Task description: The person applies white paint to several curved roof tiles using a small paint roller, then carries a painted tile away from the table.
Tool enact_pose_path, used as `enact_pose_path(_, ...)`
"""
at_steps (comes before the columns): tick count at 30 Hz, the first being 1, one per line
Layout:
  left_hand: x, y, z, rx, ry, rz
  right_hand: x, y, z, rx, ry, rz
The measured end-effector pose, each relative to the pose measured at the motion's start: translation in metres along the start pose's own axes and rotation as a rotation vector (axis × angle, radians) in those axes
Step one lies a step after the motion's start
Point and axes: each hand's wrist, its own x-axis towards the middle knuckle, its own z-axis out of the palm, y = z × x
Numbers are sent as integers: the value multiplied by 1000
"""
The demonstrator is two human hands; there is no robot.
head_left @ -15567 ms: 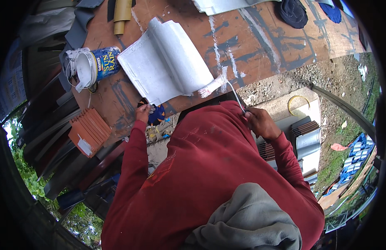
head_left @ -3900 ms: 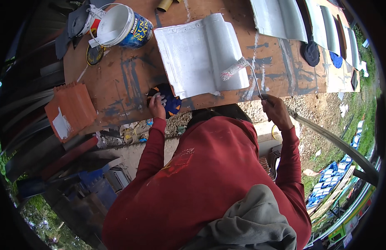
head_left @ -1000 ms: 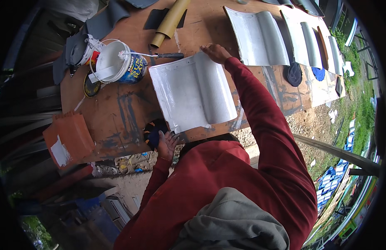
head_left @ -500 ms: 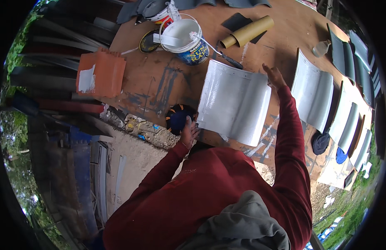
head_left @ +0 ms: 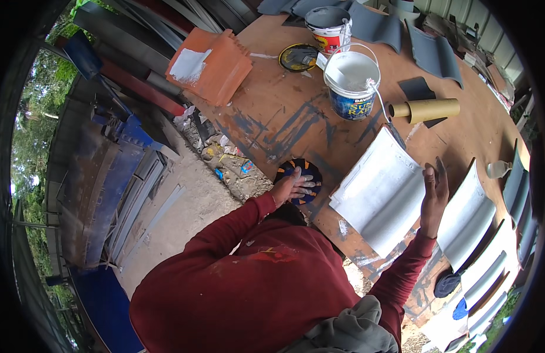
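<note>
The white tile (head_left: 378,191) has shifted along the table (head_left: 478,126), away from the round blue-orange pad (head_left: 313,170) under the loosely spread left hand (head_left: 292,187), while the right hand (head_left: 436,198), fingers apart, flanks the tile, perhaps to spare its coated face, contact unclear.

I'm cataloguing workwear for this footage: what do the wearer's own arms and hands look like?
The left sleeve and right sleeve are long, plain dark red fabric reaching the wrists. The left hand is gloveless, with pale smudges on it; the right hand is gloveless too.
</note>
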Motion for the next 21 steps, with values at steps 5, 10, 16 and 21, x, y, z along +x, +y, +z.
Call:
enact_pose_path(5, -46, 80, -149, -115, 71, 287, -78, -32, 115, 316, -465, 147)
enact_pose_path(10, -61, 207, -334, -68, 304, 688, -86, -41, 267, 365, -705, 241)
enact_pose_path(16, -65, 353, -582, 114, 730, 749, -33, -124, 481, 545, -743, 293)
enact_pose_path(21, -18, 393, -674, 1122, 1109, 642, 11, -160, 621, 514, -834, 276)
